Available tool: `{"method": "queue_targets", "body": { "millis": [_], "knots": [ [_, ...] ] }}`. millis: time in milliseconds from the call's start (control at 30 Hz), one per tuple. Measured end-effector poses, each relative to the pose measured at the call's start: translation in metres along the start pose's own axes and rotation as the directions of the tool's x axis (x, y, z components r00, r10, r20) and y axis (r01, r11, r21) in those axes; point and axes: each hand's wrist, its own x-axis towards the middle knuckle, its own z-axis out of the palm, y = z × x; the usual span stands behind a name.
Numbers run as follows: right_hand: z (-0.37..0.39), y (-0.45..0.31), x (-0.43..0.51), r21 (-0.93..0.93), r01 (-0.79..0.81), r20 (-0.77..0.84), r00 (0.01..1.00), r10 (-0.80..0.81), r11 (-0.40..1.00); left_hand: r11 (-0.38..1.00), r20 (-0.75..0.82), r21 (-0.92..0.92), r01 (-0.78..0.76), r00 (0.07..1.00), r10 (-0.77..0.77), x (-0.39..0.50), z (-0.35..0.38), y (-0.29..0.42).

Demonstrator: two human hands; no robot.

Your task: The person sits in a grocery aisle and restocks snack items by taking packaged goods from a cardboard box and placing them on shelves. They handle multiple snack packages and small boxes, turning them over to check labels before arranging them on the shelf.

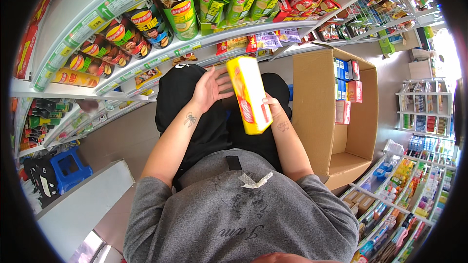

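A yellow, red and white snack box (249,95) stands tilted above my lap, its white side catching bright light. My right hand (273,105) grips it at its right side, with most of the fingers hidden behind it. To the left of the box, my left hand (213,89) is spread palm up, holding nothing, its fingertips close to the box's edge. An open cardboard carton (314,117) is on the floor to my right, with several small blue, red and pink boxes (342,112) inside.
Before me a white shelf holds Lay's chip canisters (179,12), green snack bags (239,5) and red snack bags (307,0). A blue plastic stool (71,170) and a white panel (87,204) are at the left. Racks of packaged goods (395,190) stand at the lower right.
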Motion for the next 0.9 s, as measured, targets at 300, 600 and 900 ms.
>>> {"method": "queue_targets", "body": {
  "millis": [300,600,900],
  "knots": [
    [-0.024,0.022,0.017,-0.149,0.306,-0.265,0.904,-0.336,0.94,0.89,0.03,0.416,-0.187,0.981,0.192,0.003,0.006,-0.019],
    [0.003,-0.002,0.011,0.326,0.42,-0.183,0.907,-0.379,0.847,0.872,-0.009,0.396,-0.288,0.948,0.318,0.006,-0.003,-0.024],
    [-0.009,-0.003,0.012,0.342,0.401,-0.181,0.915,-0.359,0.85,0.916,-0.176,0.378,-0.136,0.961,0.215,0.002,0.004,-0.017]
  ]
}}
